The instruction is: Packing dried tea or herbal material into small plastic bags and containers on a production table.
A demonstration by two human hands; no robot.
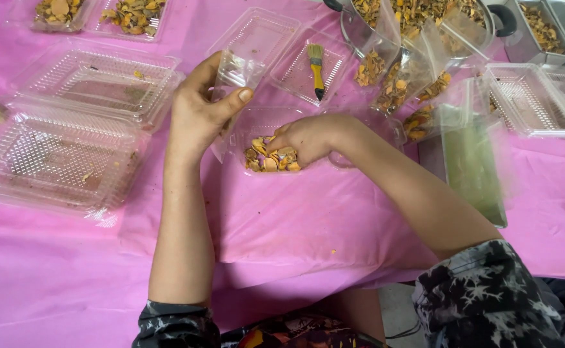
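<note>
Both hands work a clear pouch (257,138): left (198,113) pinching its mouth, right (308,138) cupping orange-yellow dried pieces (266,158).

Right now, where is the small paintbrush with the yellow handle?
In the head view, the paintbrush lies in an open clear clamshell tray at upper centre, right of the left hand and left of the metal pot.

Just one head cam here, looking steeply down and forward over the pink tablecloth (308,219), pretty close in, far edge toward the metal pot (360,32).
</note>
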